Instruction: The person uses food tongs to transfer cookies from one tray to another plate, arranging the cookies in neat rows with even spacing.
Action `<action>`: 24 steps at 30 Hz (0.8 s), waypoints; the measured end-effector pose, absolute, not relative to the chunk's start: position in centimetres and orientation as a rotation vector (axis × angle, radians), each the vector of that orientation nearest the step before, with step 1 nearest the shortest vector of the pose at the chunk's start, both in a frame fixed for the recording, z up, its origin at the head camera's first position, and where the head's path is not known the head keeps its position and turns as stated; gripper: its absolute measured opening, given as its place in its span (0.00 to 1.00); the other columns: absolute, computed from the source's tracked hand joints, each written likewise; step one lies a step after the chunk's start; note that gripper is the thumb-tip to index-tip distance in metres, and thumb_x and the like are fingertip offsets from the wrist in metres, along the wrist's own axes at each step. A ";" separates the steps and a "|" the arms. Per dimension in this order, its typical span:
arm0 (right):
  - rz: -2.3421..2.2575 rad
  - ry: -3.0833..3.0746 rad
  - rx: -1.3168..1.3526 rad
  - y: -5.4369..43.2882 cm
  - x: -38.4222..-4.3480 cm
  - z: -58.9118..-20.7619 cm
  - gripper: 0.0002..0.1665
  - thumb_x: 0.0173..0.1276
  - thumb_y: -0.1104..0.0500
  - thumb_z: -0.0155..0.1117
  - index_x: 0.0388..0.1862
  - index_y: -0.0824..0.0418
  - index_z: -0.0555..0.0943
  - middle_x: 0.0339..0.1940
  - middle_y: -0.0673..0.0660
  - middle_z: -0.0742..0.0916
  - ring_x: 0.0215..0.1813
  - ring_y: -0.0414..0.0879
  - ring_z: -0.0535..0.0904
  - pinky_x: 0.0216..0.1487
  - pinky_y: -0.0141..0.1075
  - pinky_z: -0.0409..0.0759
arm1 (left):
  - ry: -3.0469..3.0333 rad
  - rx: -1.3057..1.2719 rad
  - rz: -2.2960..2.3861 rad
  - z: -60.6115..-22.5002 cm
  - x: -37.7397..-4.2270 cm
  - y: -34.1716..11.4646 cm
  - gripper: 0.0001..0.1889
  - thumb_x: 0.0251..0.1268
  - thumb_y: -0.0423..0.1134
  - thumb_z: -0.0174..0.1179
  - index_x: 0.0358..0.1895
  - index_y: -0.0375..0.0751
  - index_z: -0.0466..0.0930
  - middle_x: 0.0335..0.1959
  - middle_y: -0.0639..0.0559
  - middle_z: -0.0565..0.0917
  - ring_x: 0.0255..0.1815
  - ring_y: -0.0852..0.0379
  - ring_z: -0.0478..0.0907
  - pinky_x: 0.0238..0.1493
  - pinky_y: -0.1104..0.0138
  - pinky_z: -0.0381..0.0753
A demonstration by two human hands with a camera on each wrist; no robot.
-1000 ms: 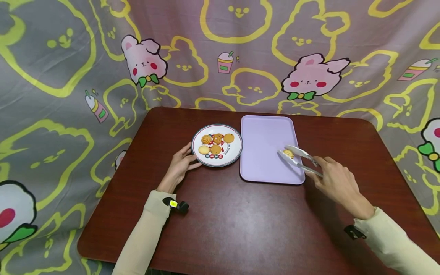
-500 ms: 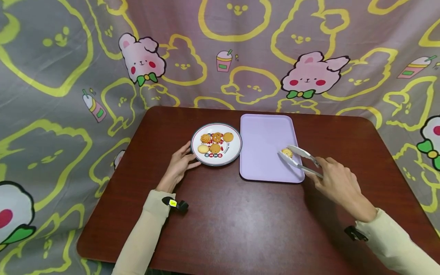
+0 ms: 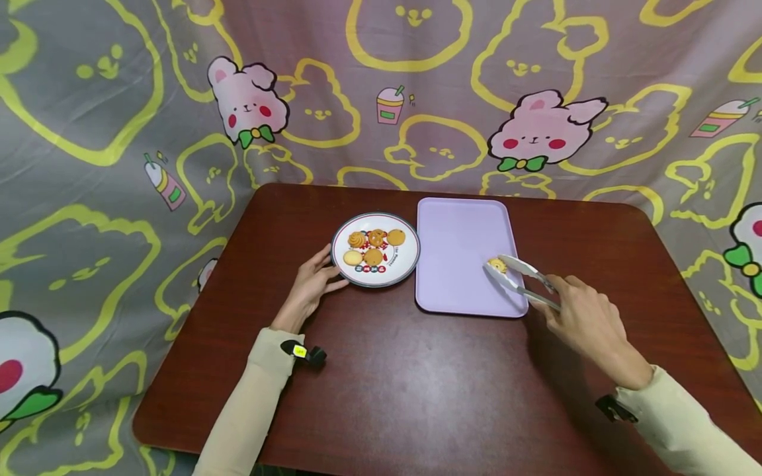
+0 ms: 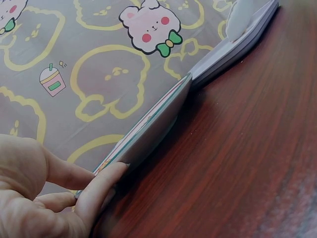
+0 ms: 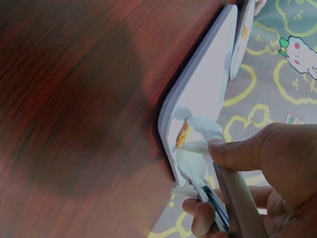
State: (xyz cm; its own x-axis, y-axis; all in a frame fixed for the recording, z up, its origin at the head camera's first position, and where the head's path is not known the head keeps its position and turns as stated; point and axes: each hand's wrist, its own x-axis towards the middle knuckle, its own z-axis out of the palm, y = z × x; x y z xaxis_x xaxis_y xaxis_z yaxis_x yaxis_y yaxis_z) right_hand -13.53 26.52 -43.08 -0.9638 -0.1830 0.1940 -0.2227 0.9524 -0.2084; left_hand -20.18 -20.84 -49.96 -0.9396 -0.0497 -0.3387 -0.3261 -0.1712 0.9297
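Observation:
My left hand [image 3: 306,287] pinches the left rim of a round white plate [image 3: 406,261] with a dark rim line and a printed pattern. Several golden cookies [image 3: 373,256] lie on it, one of them swirled. My right hand [image 3: 586,317] grips metal tongs [image 3: 524,267] with pale scalloped tips. Between those tips, over the right side of a lilac tray [image 3: 458,228], is a small ridged cookie [image 3: 497,266]. The right wrist view shows this cookie [image 5: 183,134] edge-on between the tips. In the left wrist view, fingers [image 4: 106,186] lie on both sides of the plate's edge.
Plate and tray stand side by side, edges close together, on a dark red-brown wooden table [image 3: 381,370]. A grey curtain [image 3: 333,39] with yellow outlines and rabbit faces hangs behind and to the left of the table.
The ridged cookie has shifted very slightly between the tongs' tips, which have moved a little to the right. The left hand and plate keep their places.

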 end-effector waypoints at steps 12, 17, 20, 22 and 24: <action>0.389 -2.954 0.280 26.9 -13.2 -43.1 0.33 0.61 0.50 0.78 0.61 0.65 0.80 0.40 0.66 0.85 0.29 0.56 0.77 0.15 0.42 0.71 | 1.894 -0.460 2.223 -50.1 -20.2 -21.0 0.38 0.77 0.25 0.51 0.85 0.54 0.54 0.82 0.39 0.58 0.69 0.46 0.72 0.52 0.67 0.93; 0.381 -2.963 0.266 27.0 -12.9 -43.1 0.33 0.62 0.51 0.78 0.61 0.66 0.80 0.39 0.66 0.85 0.28 0.53 0.75 0.15 0.38 0.69 | 1.900 -0.453 2.214 -50.1 -20.2 -20.9 0.38 0.78 0.25 0.50 0.85 0.54 0.54 0.82 0.39 0.58 0.69 0.46 0.72 0.53 0.66 0.93; 0.384 -2.971 0.259 27.0 -12.9 -43.1 0.33 0.62 0.52 0.77 0.61 0.66 0.80 0.39 0.67 0.85 0.27 0.53 0.74 0.15 0.37 0.68 | 1.899 -0.449 2.213 -50.0 -20.1 -20.9 0.38 0.78 0.25 0.51 0.85 0.54 0.54 0.82 0.39 0.59 0.68 0.47 0.73 0.53 0.66 0.93; 0.384 -2.974 0.259 26.9 -12.9 -43.0 0.33 0.62 0.52 0.77 0.61 0.66 0.80 0.39 0.67 0.85 0.27 0.53 0.74 0.15 0.37 0.68 | 1.896 -0.449 2.217 -50.0 -20.1 -20.8 0.38 0.77 0.25 0.51 0.85 0.53 0.54 0.82 0.39 0.59 0.67 0.47 0.73 0.53 0.65 0.93; 0.384 -2.974 0.260 27.0 -13.0 -43.0 0.32 0.62 0.52 0.77 0.61 0.66 0.80 0.39 0.66 0.85 0.27 0.53 0.74 0.15 0.37 0.68 | 1.896 -0.448 2.220 -50.0 -20.1 -20.8 0.38 0.77 0.25 0.51 0.85 0.53 0.54 0.82 0.39 0.60 0.67 0.47 0.74 0.52 0.66 0.93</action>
State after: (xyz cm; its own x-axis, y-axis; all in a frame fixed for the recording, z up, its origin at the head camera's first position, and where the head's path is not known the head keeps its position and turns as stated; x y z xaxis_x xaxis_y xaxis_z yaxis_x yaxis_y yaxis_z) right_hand -12.96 26.95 -43.03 -0.9765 -0.1531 0.1517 -0.1866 0.9527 -0.2398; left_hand -20.12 -20.83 -50.00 -0.9369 -0.0524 -0.3457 -0.3333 -0.1657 0.9282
